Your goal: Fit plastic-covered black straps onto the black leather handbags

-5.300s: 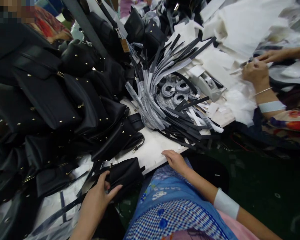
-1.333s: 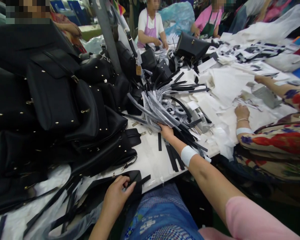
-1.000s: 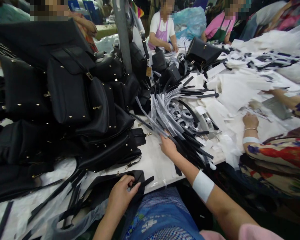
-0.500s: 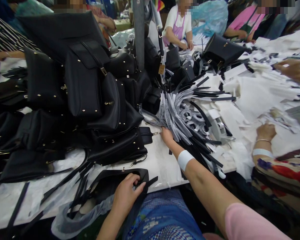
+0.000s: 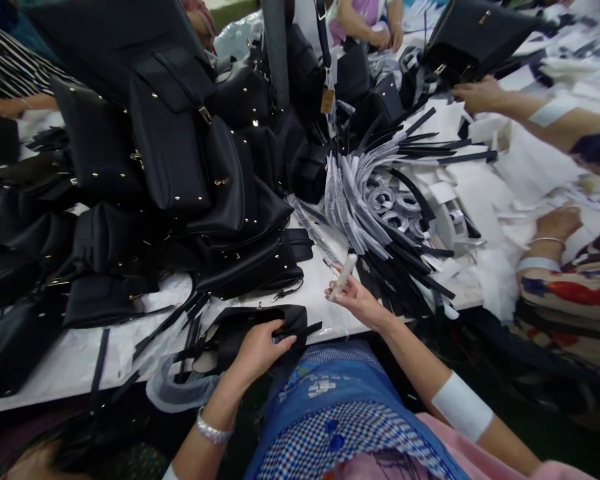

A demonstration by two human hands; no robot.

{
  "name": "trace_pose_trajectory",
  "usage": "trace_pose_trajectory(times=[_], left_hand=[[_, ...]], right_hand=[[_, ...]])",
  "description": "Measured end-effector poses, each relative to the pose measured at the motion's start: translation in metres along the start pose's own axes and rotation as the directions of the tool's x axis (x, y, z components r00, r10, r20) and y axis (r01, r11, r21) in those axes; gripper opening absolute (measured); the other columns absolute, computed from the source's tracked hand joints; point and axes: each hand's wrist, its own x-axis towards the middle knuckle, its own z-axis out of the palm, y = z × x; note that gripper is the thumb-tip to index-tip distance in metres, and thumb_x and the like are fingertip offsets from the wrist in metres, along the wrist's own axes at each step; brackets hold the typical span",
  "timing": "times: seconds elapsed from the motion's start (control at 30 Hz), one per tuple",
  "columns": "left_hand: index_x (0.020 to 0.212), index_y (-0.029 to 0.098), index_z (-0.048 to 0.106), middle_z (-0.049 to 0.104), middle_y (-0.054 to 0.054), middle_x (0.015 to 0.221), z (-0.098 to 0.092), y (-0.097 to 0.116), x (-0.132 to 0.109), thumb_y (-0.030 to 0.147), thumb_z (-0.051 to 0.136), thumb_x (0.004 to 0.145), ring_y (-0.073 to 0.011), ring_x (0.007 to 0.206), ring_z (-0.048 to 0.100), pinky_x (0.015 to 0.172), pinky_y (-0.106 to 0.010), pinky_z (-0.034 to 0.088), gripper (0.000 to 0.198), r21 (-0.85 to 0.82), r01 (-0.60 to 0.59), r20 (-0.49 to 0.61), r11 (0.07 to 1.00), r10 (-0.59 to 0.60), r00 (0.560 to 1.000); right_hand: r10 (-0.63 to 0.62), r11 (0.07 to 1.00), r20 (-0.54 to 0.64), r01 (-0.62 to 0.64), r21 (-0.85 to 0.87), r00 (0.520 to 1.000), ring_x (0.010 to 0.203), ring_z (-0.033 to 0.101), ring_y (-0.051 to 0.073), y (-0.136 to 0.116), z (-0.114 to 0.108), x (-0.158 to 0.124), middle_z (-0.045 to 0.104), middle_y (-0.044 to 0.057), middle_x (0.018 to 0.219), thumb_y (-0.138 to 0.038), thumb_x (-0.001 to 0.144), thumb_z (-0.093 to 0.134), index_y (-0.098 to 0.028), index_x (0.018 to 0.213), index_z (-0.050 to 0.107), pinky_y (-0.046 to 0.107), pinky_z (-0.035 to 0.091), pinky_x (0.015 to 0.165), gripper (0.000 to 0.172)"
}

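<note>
My left hand [image 5: 260, 347] is closed on a small black bag [image 5: 260, 321] that lies at the near edge of the white table [image 5: 305, 297]. Loose black straps trail left from this bag. My right hand [image 5: 357, 301] pinches a strap wrapped in pale plastic [image 5: 343, 275], lifted a little above the table. Just behind it fans a heap of wrapped and bare black straps [image 5: 375, 213], some of them coiled.
A high pile of black studded bags [image 5: 170, 167] fills the left half of the table. White foam sheets [image 5: 525, 173] cover the right side. A co-worker's hands [image 5: 555, 223] work at the right, and other people sit at the far end.
My right hand has drawn back from the strap heap toward me, now holding one wrapped strap. My left hand stays on the small black bag. The view has tilted downward.
</note>
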Motion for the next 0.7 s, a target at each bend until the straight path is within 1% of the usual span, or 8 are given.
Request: trace_pose_trajectory(times=[0.07,0.17,0.23,0.33,0.4,0.5,0.6,0.7], left_hand=[[0.082,0.017,0.070,0.066,-0.003,0.072,-0.002,0.005,0.000,0.045,0.062,0.077,-0.0187,0.067,0.058,0.062,-0.026,0.037,0.030,-0.003,-0.008,0.009,1.000,0.008,1.000],[0.071,0.015,0.066,0.060,0.000,0.063,-0.013,0.020,0.001,0.044,0.061,0.079,-0.0157,0.062,0.053,0.058,-0.024,0.034,0.031,-0.063,-0.037,0.003,0.997,0.037,0.999],[0.079,0.015,0.069,0.063,-0.001,0.070,-0.022,0.032,0.003,0.045,0.060,0.081,-0.0160,0.066,0.055,0.061,-0.025,0.039,0.032,-0.226,-0.037,0.007,0.973,0.040,0.999],[0.109,0.015,0.066,0.069,-0.005,0.091,-0.025,0.047,0.009,0.047,0.058,0.084,-0.0153,0.074,0.058,0.066,-0.024,0.044,0.041,-0.515,-0.005,0.011,0.857,0.012,1.000],[0.120,0.016,0.060,0.069,-0.007,0.098,-0.016,0.052,0.016,0.048,0.061,0.082,-0.0129,0.072,0.058,0.064,-0.022,0.044,0.049,-0.606,0.017,0.020,0.795,-0.006,1.000],[0.118,0.015,0.060,0.070,-0.008,0.097,0.009,0.053,0.025,0.045,0.069,0.077,-0.0113,0.070,0.059,0.063,-0.021,0.044,0.052,-0.650,0.073,0.085,0.756,-0.024,0.996],[0.107,0.012,0.062,0.070,-0.009,0.094,0.034,0.050,0.024,0.042,0.075,0.071,-0.0118,0.071,0.061,0.063,-0.021,0.045,0.048,-0.670,0.145,0.141,0.728,-0.067,0.988],[0.101,0.011,0.062,0.070,-0.008,0.089,0.052,0.046,0.016,0.043,0.078,0.068,-0.0115,0.068,0.061,0.063,-0.022,0.047,0.048,-0.696,0.214,0.179,0.685,-0.123,0.976]], right_hand=[[0.027,0.992,-0.017,-0.024,0.125,0.999,0.092,0.063,0.017,0.000,0.010,-0.021,0.060,0.002,0.096,-0.037,0.071,0.077,-0.029,0.141,0.041,0.036,0.049,0.090,0.079],[0.030,0.995,-0.192,-0.011,0.097,0.981,0.057,0.051,0.010,0.009,0.017,-0.034,0.051,-0.005,0.068,-0.043,0.077,0.070,-0.022,0.122,0.057,0.027,0.049,0.065,0.051],[-0.019,1.000,-0.347,0.013,-0.018,0.938,0.048,0.042,0.009,0.020,0.016,-0.035,0.047,-0.006,0.060,-0.050,0.080,0.064,-0.018,0.107,0.063,0.025,0.042,0.053,0.041],[-0.100,0.977,-0.481,-0.007,-0.215,0.871,0.057,0.052,0.014,0.039,0.009,-0.031,0.055,-0.002,0.066,-0.052,0.081,0.059,-0.019,0.107,0.065,0.026,0.042,0.053,0.043],[-0.102,0.961,-0.512,-0.049,-0.273,0.853,0.064,0.058,0.017,0.049,0.004,-0.029,0.058,-0.001,0.067,-0.050,0.079,0.061,-0.020,0.112,0.065,0.027,0.045,0.058,0.045],[-0.069,0.970,-0.528,-0.068,-0.235,0.847,0.063,0.058,0.017,0.056,0.003,-0.030,0.056,-0.003,0.064,-0.049,0.076,0.062,-0.020,0.116,0.063,0.029,0.046,0.060,0.049],[0.008,1.000,-0.532,-0.015,-0.009,0.847,0.059,0.056,0.014,0.056,0.011,-0.039,0.058,-0.003,0.068,-0.051,0.077,0.063,-0.020,0.118,0.059,0.026,0.045,0.056,0.051],[0.140,0.970,-0.469,-0.025,0.243,0.872,0.054,0.053,0.013,0.052,0.025,-0.052,0.056,-0.004,0.063,-0.053,0.074,0.069,-0.018,0.102,0.060,0.023,0.041,0.050,0.046]])
